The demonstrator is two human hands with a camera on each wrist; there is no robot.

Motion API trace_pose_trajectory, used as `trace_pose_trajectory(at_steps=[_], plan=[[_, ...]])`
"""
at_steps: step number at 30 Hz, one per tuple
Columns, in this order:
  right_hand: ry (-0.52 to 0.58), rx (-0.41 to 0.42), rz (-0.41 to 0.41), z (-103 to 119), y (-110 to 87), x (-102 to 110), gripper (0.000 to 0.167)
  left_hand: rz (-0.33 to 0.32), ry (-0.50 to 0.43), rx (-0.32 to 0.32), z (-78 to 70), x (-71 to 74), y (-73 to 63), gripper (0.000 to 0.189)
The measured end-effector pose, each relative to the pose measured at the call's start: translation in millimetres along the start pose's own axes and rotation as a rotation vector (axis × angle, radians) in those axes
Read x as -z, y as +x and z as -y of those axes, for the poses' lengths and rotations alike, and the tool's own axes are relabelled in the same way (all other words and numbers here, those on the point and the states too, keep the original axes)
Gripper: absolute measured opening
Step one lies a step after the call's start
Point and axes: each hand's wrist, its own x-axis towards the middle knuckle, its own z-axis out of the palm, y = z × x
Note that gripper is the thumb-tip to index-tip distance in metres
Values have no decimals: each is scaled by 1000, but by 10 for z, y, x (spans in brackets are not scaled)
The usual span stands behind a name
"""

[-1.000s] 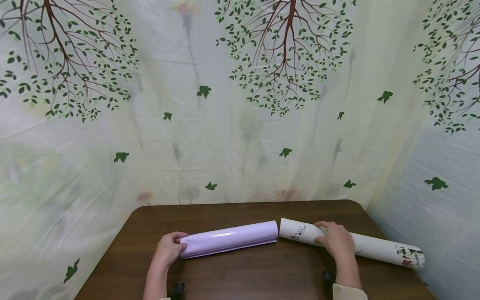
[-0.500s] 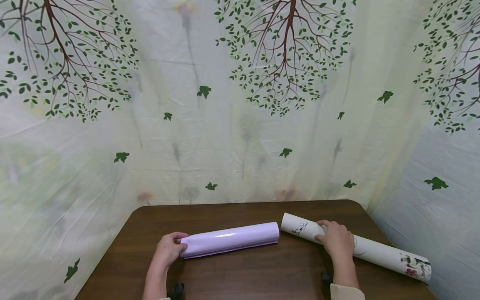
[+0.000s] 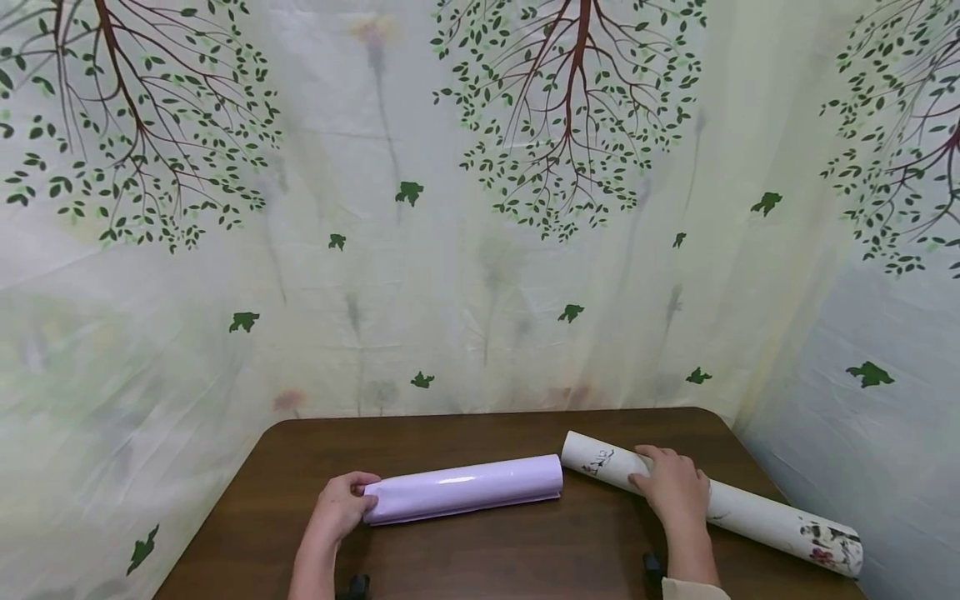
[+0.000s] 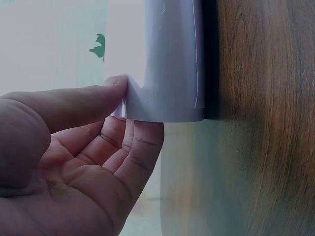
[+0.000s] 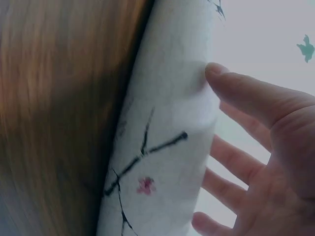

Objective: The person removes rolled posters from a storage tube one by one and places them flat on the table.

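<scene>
A glossy lilac roll of sheet (image 3: 465,487) lies left of centre on the table, its right end slightly farther back. My left hand (image 3: 341,507) pinches its left end, thumb (image 4: 115,88) on the outside and fingers behind the rim. To the right lies a white wallpaper roll (image 3: 761,512) printed with dark branches and red flowers. Its left end points to the back, close to the lilac roll's right end. My right hand (image 3: 675,487) holds it around the middle from above; in the right wrist view the thumb (image 5: 241,88) rests on its side and the fingertips go behind it.
Both rolls lie on a brown wooden table (image 3: 495,550) with rounded far corners. The white roll's right end reaches the table's right edge. A pale curtain (image 3: 480,333) printed with trees and leaves hangs behind and at both sides.
The white roll has turned in my right hand, its right end coming nearer and farther right. The lilac roll has shifted slightly right with my left hand. The head view has tilted up slightly.
</scene>
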Motion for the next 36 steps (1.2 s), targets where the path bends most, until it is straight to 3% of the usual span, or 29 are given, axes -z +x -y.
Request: trace_pose_trajectory(at_steps=[5, 11, 24, 36], plan=[[-6, -1, -2, -106, -42, 129, 57, 2, -1, -6, 2, -2, 14, 27], [-32, -37, 61, -421, -65, 300, 69, 2, -4, -5, 13, -1, 25, 27], [-44, -176, 243, -1183, -177, 616, 116, 14, -15, 3, 17, -12, 21, 27], [-80, -232, 321, -1500, -288, 801, 109, 10, -21, 4, -5, -10, 10, 28]])
